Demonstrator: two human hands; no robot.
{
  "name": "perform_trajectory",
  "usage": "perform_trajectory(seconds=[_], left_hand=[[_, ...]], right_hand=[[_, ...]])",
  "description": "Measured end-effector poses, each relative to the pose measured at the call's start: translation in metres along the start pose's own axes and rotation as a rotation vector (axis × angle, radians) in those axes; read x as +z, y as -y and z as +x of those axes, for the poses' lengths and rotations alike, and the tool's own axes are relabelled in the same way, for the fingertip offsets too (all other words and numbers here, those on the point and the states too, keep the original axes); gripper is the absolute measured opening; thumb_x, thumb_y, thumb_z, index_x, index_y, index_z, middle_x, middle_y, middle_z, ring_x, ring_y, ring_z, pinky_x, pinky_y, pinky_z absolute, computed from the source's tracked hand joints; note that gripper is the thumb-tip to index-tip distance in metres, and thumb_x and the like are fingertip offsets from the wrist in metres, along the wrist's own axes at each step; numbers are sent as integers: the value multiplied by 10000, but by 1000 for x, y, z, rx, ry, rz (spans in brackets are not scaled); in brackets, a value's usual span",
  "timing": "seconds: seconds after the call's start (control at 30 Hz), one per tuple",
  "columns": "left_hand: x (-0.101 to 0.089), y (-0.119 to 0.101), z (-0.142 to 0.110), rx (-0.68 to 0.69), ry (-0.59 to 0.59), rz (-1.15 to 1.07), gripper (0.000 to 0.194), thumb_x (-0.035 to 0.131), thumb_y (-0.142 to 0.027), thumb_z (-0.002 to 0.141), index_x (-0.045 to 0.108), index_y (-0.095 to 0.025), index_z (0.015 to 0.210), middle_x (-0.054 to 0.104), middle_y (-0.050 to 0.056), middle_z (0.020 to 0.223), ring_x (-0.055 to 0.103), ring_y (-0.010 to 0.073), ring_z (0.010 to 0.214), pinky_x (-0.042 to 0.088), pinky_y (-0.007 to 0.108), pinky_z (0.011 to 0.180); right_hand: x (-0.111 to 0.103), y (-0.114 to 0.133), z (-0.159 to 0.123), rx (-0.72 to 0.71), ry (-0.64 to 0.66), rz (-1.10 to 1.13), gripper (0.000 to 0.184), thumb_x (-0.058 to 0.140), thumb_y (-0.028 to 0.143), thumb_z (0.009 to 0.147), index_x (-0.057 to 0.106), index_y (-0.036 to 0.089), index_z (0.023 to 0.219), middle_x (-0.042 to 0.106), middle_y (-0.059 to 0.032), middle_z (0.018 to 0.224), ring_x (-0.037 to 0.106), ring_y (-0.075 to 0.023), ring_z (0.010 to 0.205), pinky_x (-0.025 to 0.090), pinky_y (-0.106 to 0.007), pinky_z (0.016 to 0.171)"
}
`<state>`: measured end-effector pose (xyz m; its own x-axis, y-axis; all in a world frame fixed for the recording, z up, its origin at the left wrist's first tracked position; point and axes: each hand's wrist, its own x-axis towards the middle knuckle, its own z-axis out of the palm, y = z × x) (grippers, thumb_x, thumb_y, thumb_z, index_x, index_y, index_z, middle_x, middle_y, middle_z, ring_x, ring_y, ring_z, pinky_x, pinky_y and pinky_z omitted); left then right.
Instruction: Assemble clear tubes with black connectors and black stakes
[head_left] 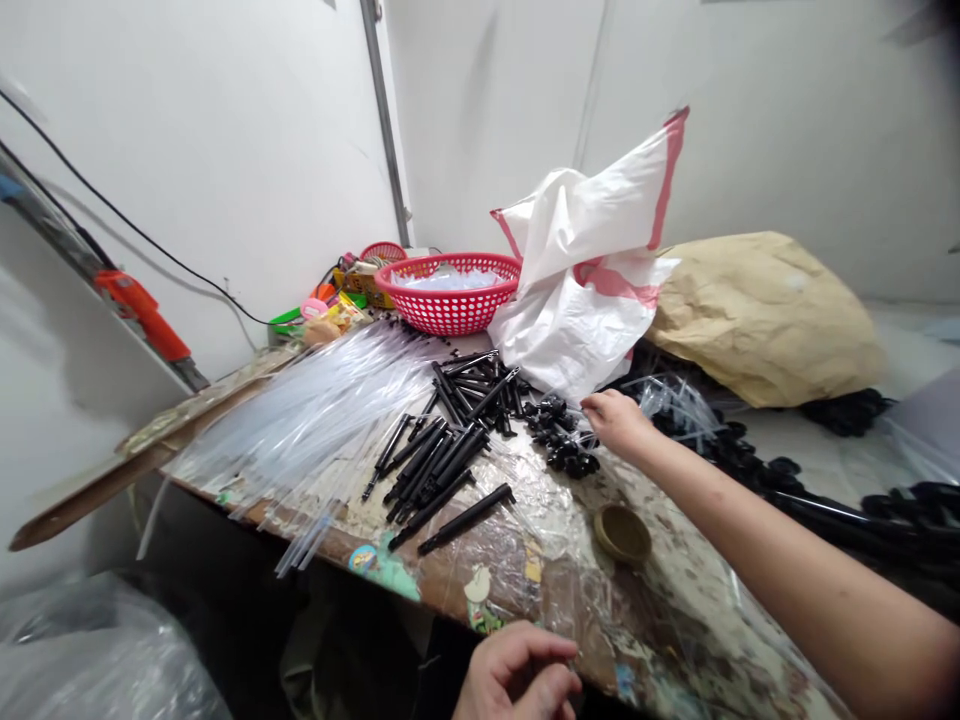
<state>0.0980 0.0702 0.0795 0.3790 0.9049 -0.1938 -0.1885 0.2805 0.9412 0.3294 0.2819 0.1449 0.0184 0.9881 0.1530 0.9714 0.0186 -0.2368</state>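
Observation:
My right hand (616,422) reaches out over the table, its fingers drawn together beside a small heap of black plastic parts (574,455). What its fingertips hold, if anything, is too small to make out. Low in the view, at the table's near edge, my left hand (517,675) is loosely curled, with a gap between thumb and fingers and nothing visible in it. Left of the heap lie several black plastic tubes (442,465), some piled crosswise. Long clear plastic rods (300,420) are spread farther left.
A brown round dish (622,533) sits near my right forearm. Behind stand a red basket (450,300) of clear pieces, a white sack (585,270) and a brown paper bag (765,315). An orange glue gun (146,315) hangs at left. More black parts (847,510) lie at right.

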Motion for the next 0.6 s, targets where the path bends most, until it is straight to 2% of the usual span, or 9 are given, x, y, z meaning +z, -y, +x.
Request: perform_trajectory(seconds=[0.17, 0.3, 0.4, 0.5, 0.6], left_hand=[[4, -29, 32, 177, 39, 143, 309, 597, -423, 776, 698, -168, 917, 608, 86, 788, 610, 145, 589, 474, 234, 507], [3, -40, 57, 175, 26, 119, 271, 581, -388, 802, 687, -171, 926, 617, 67, 790, 595, 126, 608, 469, 218, 536], [2, -37, 66, 79, -25, -1, 280, 595, -398, 794, 679, -158, 909, 630, 50, 739, 564, 101, 568, 436, 188, 494], [1, -31, 70, 44, -74, -119, 303, 599, -406, 792, 670, -143, 925, 631, 50, 730, 539, 86, 546, 414, 177, 479], [-1, -28, 71, 124, -93, -236, 456, 589, -452, 787, 571, -197, 1164, 619, 76, 898, 548, 94, 581, 430, 197, 494]], right_hand=[[6, -24, 3, 66, 25, -44, 186, 596, 247, 757, 730, 193, 876, 666, -97, 916, 608, -222, 836, 439, -297, 762], [2, -28, 7, 54, -3, 9, 156, 586, 251, 762, 730, 219, 812, 684, -62, 860, 612, -193, 807, 440, -266, 737], [-20, -28, 13, 53, -49, 87, 212, 521, 284, 812, 712, 220, 877, 699, -46, 867, 620, -188, 811, 448, -256, 704], [-52, -22, 5, 46, -74, 190, 303, 453, 355, 858, 674, 198, 993, 703, -32, 814, 628, -164, 735, 457, -232, 633], [-80, -6, -27, -68, -58, 328, 315, 500, 417, 831, 685, 198, 962, 702, -25, 772, 624, -156, 693, 460, -226, 612]])
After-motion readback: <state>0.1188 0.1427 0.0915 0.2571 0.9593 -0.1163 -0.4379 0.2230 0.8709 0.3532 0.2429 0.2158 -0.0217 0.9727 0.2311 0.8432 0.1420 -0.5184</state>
